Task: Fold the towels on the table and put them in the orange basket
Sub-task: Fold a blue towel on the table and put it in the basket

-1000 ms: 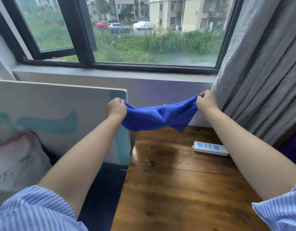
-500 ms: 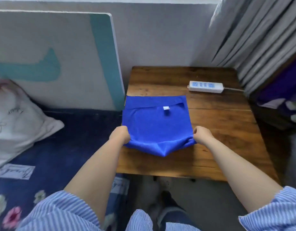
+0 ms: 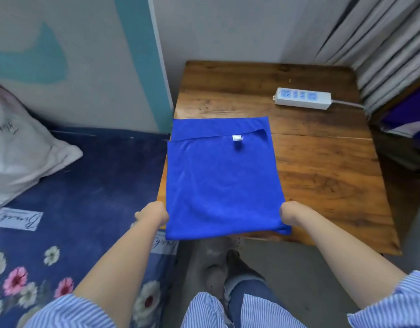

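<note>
1. Fingers of both hands are curled and clamped on the near corners of the blue towel (image 3: 222, 181): the left hand (image 3: 154, 215) pinches the near left corner, the right hand (image 3: 290, 213) the near right corner. The fingertips themselves are hidden under the cloth.
2. Between the two hands the towel's near edge hangs just past the front edge of the bench (image 3: 322, 176); away from the fingers the rest lies flat on the left part of the wood.
3. At the towel's far end, one layer is folded back over the other, short of the far edge, leaving a strip of the lower layer showing; a small white tag (image 3: 237, 138) sits at that fold line.
4. Beyond the right hand, well apart from the towel, a white power strip (image 3: 303, 98) lies near the bench's far right corner, its cord running off to the right toward the grey curtain (image 3: 379, 39).
5. Left of the left hand is a bed with a navy floral cover (image 3: 81, 190) and a pale pillow (image 3: 22, 152).
</note>
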Demonstrator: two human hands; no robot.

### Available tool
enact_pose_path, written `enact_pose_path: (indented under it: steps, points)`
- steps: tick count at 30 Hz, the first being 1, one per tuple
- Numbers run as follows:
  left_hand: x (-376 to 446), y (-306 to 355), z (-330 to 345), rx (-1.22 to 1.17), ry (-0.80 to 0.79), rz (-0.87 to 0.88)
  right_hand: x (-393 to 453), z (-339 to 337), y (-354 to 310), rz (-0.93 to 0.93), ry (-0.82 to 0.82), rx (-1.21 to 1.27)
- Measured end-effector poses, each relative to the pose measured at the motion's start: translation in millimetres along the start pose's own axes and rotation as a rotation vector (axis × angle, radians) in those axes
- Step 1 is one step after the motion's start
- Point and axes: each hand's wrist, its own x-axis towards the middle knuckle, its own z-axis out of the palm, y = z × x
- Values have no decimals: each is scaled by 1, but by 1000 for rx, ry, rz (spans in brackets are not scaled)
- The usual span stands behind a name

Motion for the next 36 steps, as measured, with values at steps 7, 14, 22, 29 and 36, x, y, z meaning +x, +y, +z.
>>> enact_pose_path:
  steps: [7,14,22,29,36]
  points:
    - [31,54,-60,51,147,80,33,-83,-8,-195,277,137]
    - [86,87,-105,20,269,94,92,-151,-14,-243,551,234]
    - [139,80,-111,-111,351,89,138,-164,-13,-118,617,260]
    - [160,63,-119,-523,364,179,129,-166,0,-120,632,753]
    - [167,64,-147,-1023,69,468,120,-170,-5,-109,837,1122]
